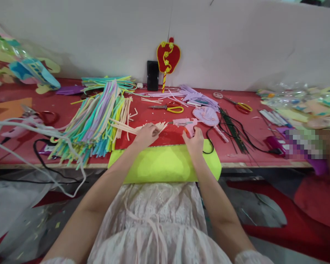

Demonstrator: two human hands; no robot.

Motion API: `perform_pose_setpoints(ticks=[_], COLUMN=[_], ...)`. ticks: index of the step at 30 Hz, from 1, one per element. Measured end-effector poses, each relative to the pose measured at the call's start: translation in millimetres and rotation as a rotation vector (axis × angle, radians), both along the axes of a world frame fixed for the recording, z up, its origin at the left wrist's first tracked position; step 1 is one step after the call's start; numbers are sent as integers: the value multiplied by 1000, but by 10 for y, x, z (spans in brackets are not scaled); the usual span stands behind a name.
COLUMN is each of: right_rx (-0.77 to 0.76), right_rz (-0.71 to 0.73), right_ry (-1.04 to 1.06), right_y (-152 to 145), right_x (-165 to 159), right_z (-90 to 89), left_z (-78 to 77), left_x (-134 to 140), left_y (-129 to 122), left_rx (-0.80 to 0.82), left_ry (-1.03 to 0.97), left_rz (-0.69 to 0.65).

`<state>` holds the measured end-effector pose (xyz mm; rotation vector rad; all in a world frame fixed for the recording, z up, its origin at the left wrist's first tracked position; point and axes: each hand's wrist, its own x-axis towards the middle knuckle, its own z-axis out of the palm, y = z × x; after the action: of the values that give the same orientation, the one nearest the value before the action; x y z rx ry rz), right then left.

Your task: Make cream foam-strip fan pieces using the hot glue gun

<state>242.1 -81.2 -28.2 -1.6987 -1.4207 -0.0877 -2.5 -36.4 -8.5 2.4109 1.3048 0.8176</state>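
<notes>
"Risks?"
"Maybe a burn, from glue gun [184, 122] clamped in right hand [194, 138] over red sheet [170, 137], aimed toward left hand [147, 135]. Maybe crooked cream stems [162, 127] there too, from sloppy pressing."
"Left hand?"
"Curled over stems; can't tell whether pinching."
"Counts?"
"Two glue guns, including far-left glue gun [30, 123]. One phone [153, 76], one apple ornament [172, 58], two yellow-handled cutters [168, 109]. Stems: too overlapped."

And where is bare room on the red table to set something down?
The tabletop is bare between the right yellow-handled tool and black cable; a smaller patch lies between the green stems and lime pad. It's crowded around the left hand, right hand and pastel strips.
</notes>
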Motion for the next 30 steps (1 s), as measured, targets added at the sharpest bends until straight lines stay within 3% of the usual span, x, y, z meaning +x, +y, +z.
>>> perform_pose_setpoints(ticks=[9, 30], right_rx=[-27, -56], right_rz=[20, 65], right_ry=[-57, -96], right_y=[-27, -43], right_x=[-50, -116], right_z=[38, 68], left_z=[-46, -82], left_x=[5, 78], left_y=[-134, -123], left_rx=[38, 15], left_ry=[62, -7], left_rz=[3, 86])
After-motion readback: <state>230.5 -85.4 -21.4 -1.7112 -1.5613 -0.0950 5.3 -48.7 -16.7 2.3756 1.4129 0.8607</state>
